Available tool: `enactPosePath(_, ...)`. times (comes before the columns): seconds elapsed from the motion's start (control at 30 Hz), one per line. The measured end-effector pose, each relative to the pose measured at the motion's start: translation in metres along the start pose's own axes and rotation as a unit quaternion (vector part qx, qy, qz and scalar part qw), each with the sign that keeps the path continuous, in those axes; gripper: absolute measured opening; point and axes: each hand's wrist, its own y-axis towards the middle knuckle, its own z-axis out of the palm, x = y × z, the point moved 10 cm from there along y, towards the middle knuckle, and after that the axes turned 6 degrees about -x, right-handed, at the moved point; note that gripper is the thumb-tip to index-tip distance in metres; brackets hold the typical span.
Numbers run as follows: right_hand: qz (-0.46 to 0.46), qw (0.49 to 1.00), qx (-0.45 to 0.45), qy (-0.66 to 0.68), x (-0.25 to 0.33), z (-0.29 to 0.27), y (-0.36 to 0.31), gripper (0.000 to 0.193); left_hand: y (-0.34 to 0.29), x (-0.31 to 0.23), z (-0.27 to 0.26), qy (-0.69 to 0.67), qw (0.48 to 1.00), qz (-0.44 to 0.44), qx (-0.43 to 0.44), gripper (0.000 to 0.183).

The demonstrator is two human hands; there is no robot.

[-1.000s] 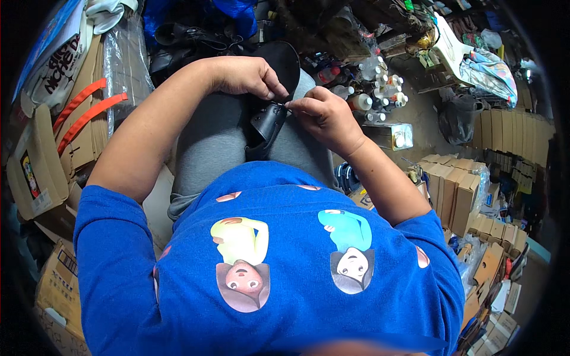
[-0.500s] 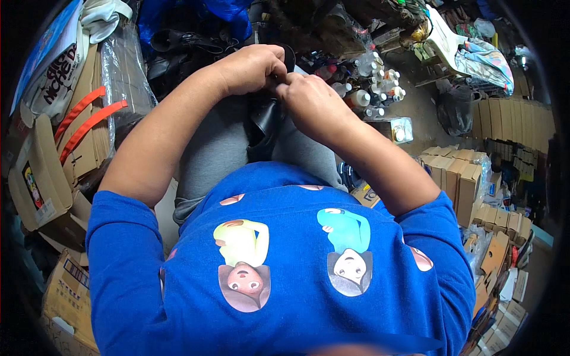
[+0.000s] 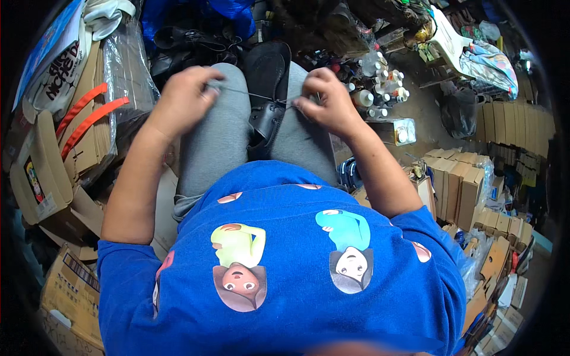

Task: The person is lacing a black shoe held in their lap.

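Observation:
A black leather shoe [image 3: 266,122] is held between my thighs, with its dark sole-shaped part [image 3: 266,65] stretching away from me. A thin thread [image 3: 252,94] runs from the shoe out to both sides. My left hand [image 3: 185,101], blurred by motion, is closed on one end of it above my left thigh. To the right of the shoe, my right hand [image 3: 328,102] has its fingers curled, pinching the other end. The thread looks drawn taut on the left. Where exactly it passes through the shoe is too small to tell.
Several white-capped bottles [image 3: 380,89] stand right of my knee. Black footwear [image 3: 178,41] and a blue plastic bag [image 3: 231,15] lie beyond my knees. Cardboard boxes [image 3: 454,184] are stacked at the right, and an opened carton [image 3: 38,172] with red straps [image 3: 89,124] near it is at the left.
My hands, close together over the shoe before, have moved apart to left and right. The thread now shows stretched between them, and more of the shoe is uncovered.

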Motion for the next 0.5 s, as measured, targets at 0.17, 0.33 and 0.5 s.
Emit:
enactPosePath(0.17, 0.295, 0.661, -0.274, 0.634, -0.087, 0.008, -0.013, 0.036, 0.007, 0.037, 0.016, -0.528, 0.815, -0.221, -0.091, 0.032)
enactPosePath(0.33, 0.330, 0.446, -0.106, 0.825, -0.051, 0.035, -0.017, 0.042, 0.015, 0.009, 0.043, -0.809, 0.543, -0.217, -0.056, 0.046)
enactPosePath(0.5, 0.342, 0.630, -0.091, 0.691, -0.061, 0.019, -0.040, 0.043, 0.012, 0.051, 0.045, -0.780, 0.585, -0.219, 0.044, 0.044)
